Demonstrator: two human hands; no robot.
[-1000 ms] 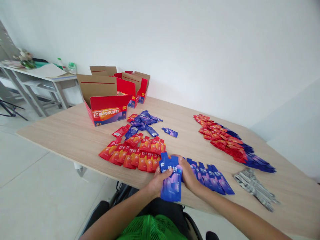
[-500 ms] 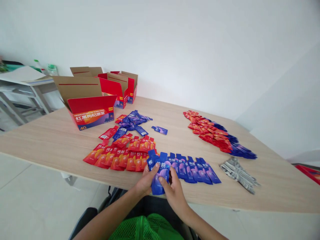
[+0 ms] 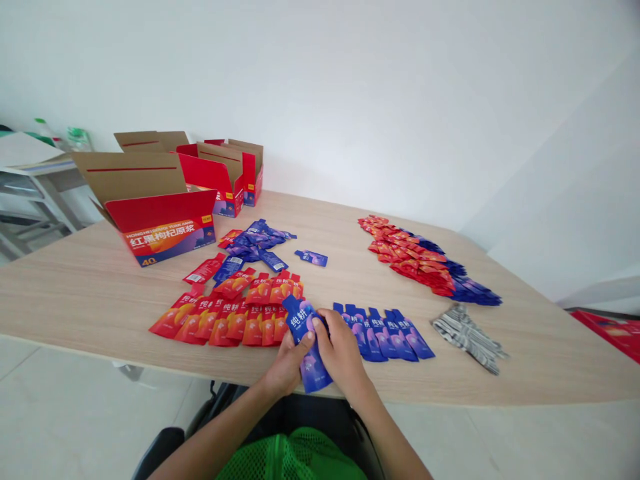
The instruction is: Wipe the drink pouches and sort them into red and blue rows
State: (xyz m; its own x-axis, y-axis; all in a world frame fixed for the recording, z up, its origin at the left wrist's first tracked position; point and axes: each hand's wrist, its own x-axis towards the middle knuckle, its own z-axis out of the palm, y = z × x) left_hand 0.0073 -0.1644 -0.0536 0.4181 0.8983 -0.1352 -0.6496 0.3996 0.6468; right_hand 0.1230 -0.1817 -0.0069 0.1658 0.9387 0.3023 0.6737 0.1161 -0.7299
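Both my hands hold a blue spouted pouch (image 3: 316, 375) above the table's front edge, its spout end tilted up to the left. My left hand (image 3: 289, 365) grips its left side with the thumb on the front. From the right, my right hand (image 3: 341, 350) pinches it, thumb laid across the front. Whether more pouches lie behind it is hidden. Just left of my hands, red pouches (image 3: 227, 323) lie in overlapping rows. To the right is an overlapping row of blue pouches (image 3: 383, 337).
Open red cartons (image 3: 170, 233) stand at the back left. A loose pile of blue pouches (image 3: 257, 240) and a single blue pouch (image 3: 313, 258) lie mid-table. Stacked red and blue pouches (image 3: 415, 260) are at the right, with striped gloves (image 3: 470, 337) in front.
Two blue pouches showed side by side in my hands; now one shows, tilted to the left. My right hand has moved up along it. The view has turned slightly right.
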